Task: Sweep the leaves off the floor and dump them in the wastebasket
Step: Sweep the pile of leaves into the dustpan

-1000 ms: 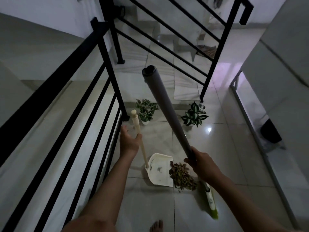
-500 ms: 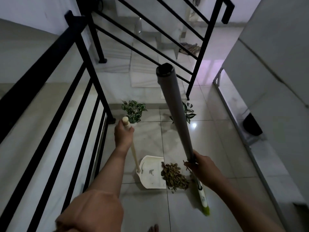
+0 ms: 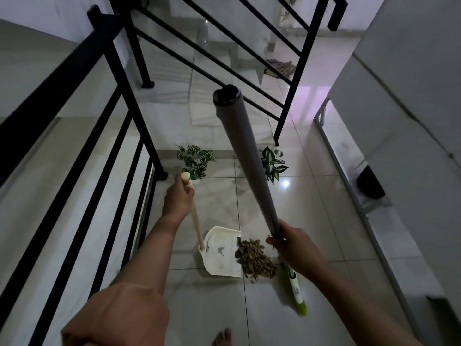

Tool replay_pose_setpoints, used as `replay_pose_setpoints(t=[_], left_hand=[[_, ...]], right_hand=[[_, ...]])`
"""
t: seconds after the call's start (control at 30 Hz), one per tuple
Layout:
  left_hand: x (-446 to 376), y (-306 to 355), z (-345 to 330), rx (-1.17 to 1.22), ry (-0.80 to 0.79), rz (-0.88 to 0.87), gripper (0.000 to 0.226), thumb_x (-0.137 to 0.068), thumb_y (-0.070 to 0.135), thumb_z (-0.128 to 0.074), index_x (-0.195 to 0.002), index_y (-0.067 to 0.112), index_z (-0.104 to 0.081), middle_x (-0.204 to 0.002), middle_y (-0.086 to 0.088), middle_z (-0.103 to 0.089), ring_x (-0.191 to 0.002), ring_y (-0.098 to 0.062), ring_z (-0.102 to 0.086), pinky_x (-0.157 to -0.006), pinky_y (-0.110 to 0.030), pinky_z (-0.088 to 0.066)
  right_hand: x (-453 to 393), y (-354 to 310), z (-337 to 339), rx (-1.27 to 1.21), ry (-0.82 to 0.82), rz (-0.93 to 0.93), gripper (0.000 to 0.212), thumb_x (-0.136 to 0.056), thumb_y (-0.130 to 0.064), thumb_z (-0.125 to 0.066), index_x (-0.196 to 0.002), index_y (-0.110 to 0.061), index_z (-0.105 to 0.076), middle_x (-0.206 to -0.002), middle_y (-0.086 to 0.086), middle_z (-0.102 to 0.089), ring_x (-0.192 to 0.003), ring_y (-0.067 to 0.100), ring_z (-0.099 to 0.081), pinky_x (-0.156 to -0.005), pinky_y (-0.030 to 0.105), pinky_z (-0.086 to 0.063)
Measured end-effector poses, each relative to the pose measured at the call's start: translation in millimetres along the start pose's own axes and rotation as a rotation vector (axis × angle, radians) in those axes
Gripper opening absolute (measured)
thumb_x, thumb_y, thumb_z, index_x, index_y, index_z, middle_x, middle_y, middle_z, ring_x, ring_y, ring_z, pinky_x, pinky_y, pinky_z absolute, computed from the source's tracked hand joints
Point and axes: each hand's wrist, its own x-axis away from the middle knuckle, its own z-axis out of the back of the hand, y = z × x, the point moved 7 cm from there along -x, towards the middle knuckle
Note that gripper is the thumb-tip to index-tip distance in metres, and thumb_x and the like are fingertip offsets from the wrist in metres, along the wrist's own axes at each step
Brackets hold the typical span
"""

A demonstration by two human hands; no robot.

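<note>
A pile of dry brown leaves (image 3: 255, 258) lies on the pale tiled floor at the mouth of a white dustpan (image 3: 220, 253). The dustpan's cream upright handle (image 3: 194, 213) is gripped near its top by my left hand (image 3: 177, 199). My right hand (image 3: 294, 245) is closed around the grey broom handle (image 3: 245, 156), which slants up toward the camera. The green broom head (image 3: 296, 294) rests on the floor just right of the leaves. A dark wastebasket (image 3: 370, 182) stands at the right wall.
A black metal railing (image 3: 119, 136) runs along my left, and another (image 3: 289, 101) borders the stairs ahead. Two small potted plants (image 3: 195, 159) (image 3: 273, 163) stand on the floor beyond the dustpan. A white frame (image 3: 349, 186) edges the right side. My bare toes (image 3: 222, 337) show at the bottom.
My left hand has closed around the top of the dustpan handle, which it was only reaching for a second ago. The broom head has stayed beside the leaves.
</note>
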Motion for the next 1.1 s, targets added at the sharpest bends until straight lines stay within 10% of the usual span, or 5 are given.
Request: replay_pose_setpoints(t=[0.9, 1.1], left_hand=[[22, 3, -25, 0.049, -0.100, -0.056, 0.039, -0.091, 0.026, -0.051, -0.127, 0.018, -0.040, -0.118, -0.016, -0.060, -0.108, -0.037, -0.056, -0.084, -0.039, -0.045], [10, -5, -20, 0.119, -0.061, -0.034, 0.039, -0.091, 0.024, -0.053, -0.126, 0.013, -0.040, -0.119, -0.016, -0.059, -0.108, -0.035, -0.057, -0.082, -0.036, -0.042]], right_hand=[[1, 3, -4, -0.040, -0.015, 0.012, 0.022, -0.090, -0.023, -0.051, -0.111, -0.015, -0.049, -0.098, 0.007, -0.063, -0.080, 0.016, -0.056, -0.076, 0.030, -0.049], [2, 9, 3, -0.064, -0.016, 0.024, 0.025, -0.092, -0.022, -0.049, -0.115, -0.016, -0.047, -0.095, 0.001, -0.056, -0.077, 0.009, -0.050, -0.066, 0.015, -0.038]])
